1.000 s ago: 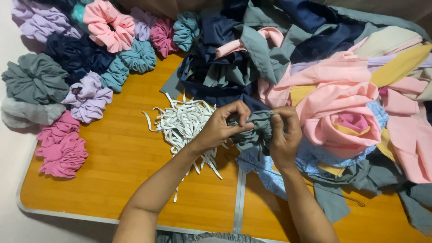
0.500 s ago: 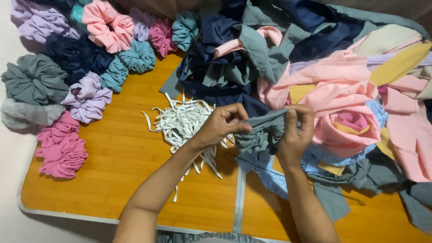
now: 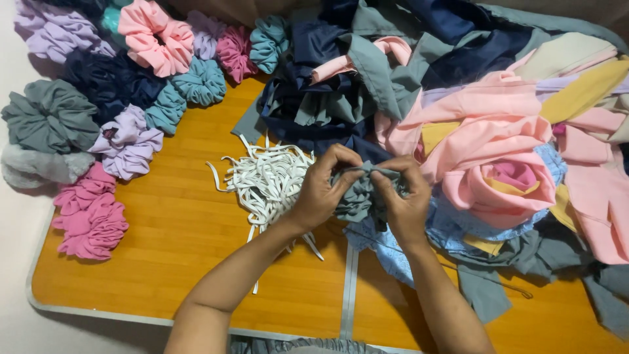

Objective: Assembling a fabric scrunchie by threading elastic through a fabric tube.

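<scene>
My left hand (image 3: 322,191) and my right hand (image 3: 405,202) are close together over the wooden table (image 3: 177,242), both pinching a bunched grey-green fabric piece (image 3: 359,195). The cloth is gathered into folds between my fingers. Just left of my left hand lies a pile of white elastic strips (image 3: 265,180). A big heap of fabric pieces (image 3: 498,131) in pink, navy, grey, yellow and blue lies right behind and to the right of my hands.
Several finished scrunchies lie along the left and back: grey (image 3: 49,118), lilac (image 3: 124,141), pink (image 3: 88,213), teal (image 3: 200,82), light pink (image 3: 154,36). The table has a metal edge (image 3: 98,313) and a centre seam (image 3: 350,288).
My hands have drawn closer together and the grey-green cloth is bunched tighter between them than a second ago.
</scene>
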